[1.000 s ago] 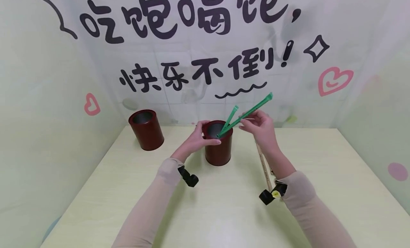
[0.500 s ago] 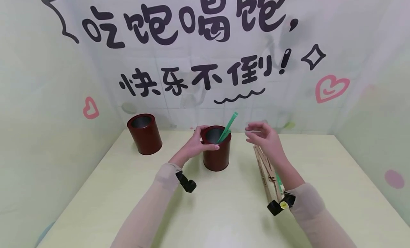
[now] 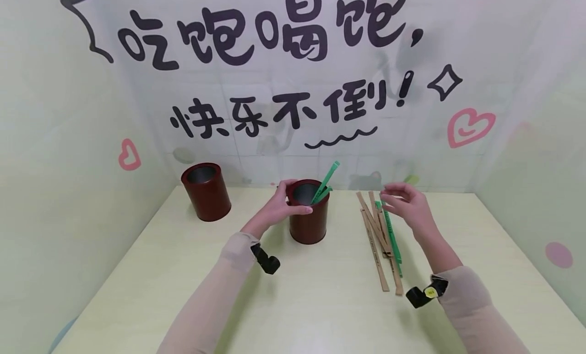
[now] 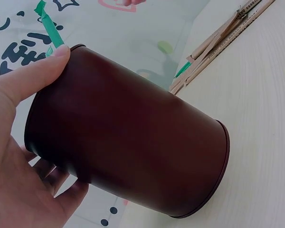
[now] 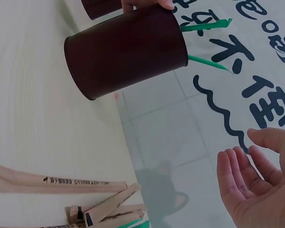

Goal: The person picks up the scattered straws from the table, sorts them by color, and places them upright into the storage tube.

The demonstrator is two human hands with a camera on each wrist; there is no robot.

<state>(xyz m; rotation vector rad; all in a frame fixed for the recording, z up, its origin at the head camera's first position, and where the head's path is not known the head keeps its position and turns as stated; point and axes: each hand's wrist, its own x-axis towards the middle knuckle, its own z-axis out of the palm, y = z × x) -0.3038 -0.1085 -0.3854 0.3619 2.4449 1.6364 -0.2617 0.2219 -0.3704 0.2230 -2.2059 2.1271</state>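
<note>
My left hand (image 3: 279, 209) holds a dark red cylindrical canister (image 3: 309, 226) by its rim, thumb in front and fingers behind, as the left wrist view also shows. The canister stands upright in the head view. Two slim green wrapped sticks (image 3: 327, 174) lean out of its mouth towards the right; their lower ends are hidden inside. To the right, my right hand (image 3: 412, 207) hovers near the far end of a pile of brown wrapped sticks (image 3: 372, 244) and green ones (image 3: 391, 232). In the right wrist view its fingers (image 5: 244, 178) are loosely bent around nothing.
A second dark red canister (image 3: 208, 195) stands at the back left of the pale table (image 3: 293, 303). Behind the table hangs a white backdrop (image 3: 274, 155) with black writing, and side walls stand to the left and right.
My right hand has let go of a green stick, which now leans inside the canister. It has then moved right to the pile. The left hand has kept its hold.
</note>
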